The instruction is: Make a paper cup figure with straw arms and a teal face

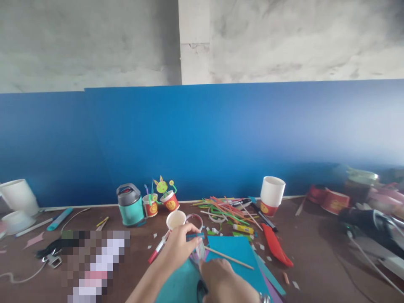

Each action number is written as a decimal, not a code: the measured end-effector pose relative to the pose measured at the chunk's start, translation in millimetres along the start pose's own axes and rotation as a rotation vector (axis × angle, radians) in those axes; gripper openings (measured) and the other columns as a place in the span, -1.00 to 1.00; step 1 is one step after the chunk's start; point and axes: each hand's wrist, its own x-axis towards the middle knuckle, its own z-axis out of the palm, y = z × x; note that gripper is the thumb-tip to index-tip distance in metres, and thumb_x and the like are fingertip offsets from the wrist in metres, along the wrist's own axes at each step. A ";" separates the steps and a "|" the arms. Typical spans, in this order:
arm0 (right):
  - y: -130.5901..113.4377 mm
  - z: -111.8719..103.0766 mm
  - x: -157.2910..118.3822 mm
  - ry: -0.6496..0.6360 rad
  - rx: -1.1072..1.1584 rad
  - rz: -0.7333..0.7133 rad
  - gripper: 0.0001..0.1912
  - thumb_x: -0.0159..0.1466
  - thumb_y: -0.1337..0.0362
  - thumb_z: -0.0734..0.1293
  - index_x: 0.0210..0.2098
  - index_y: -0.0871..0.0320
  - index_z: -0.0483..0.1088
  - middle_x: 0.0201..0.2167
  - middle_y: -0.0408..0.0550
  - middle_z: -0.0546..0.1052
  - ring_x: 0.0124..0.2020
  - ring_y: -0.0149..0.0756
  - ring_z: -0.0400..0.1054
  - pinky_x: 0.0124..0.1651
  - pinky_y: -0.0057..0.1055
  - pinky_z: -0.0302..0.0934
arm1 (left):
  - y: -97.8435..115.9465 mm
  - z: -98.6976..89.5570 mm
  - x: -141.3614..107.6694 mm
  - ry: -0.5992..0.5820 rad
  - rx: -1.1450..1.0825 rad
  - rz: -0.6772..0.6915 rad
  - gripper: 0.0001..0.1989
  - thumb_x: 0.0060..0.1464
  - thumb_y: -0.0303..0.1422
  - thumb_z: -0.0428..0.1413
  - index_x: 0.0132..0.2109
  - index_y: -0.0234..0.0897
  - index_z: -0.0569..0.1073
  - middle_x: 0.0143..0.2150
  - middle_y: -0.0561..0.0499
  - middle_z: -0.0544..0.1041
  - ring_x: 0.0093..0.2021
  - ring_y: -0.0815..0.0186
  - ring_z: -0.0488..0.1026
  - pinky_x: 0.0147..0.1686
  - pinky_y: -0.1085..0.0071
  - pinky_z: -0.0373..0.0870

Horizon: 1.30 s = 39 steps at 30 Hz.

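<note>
Soft light | blue panel (189, 139): glare rightward | right hand (222, 275) blurred

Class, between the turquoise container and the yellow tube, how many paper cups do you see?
3: the left cup beside the turquoise container, the next cup with the eared figure, and the front cup, partly hidden behind the left hand. Others could be hidden there.

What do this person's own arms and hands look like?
The left hand and right hand wear no gloves. The left forearm shows no sleeve. The right wrist carries a shiny silvery band, partly cut off by the frame; what kind is unclear.
</note>
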 end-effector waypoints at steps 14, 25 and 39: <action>7.3 -7.9 -1.4 -0.065 -0.316 0.042 -0.58 -0.11 0.55 0.31 -0.27 0.17 0.57 -0.34 0.19 0.63 -0.28 0.11 0.52 -0.30 -0.28 0.30 | 8.0 -20.4 4.0 0.102 0.031 0.040 -0.84 -0.05 -0.34 0.13 -0.31 -0.23 0.59 -0.31 -0.02 0.60 -0.28 0.16 0.50 -0.27 0.36 0.34; 31.2 -96.1 -35.8 -0.141 0.145 0.024 -0.55 -0.13 0.32 0.45 -0.20 -0.06 0.55 -0.36 -0.19 0.56 -0.35 -0.25 0.38 -0.41 -0.48 0.07 | 8.1 -28.6 8.0 0.053 0.055 0.044 -0.82 -0.07 -0.37 0.10 -0.36 -0.26 0.60 -0.38 -0.01 0.54 -0.33 0.19 0.46 -0.26 0.35 0.34; 28.5 -90.7 -21.4 0.084 0.157 0.063 -0.69 -0.08 0.37 0.36 -0.31 0.00 0.54 -0.48 -0.23 0.58 -0.45 -0.34 0.39 -0.50 -0.52 -0.02 | 11.5 -25.9 4.6 -0.117 0.046 0.151 -0.87 -0.09 -0.42 0.17 -0.36 -0.24 0.62 -0.30 -0.01 0.51 -0.22 0.23 0.42 -0.18 0.39 0.27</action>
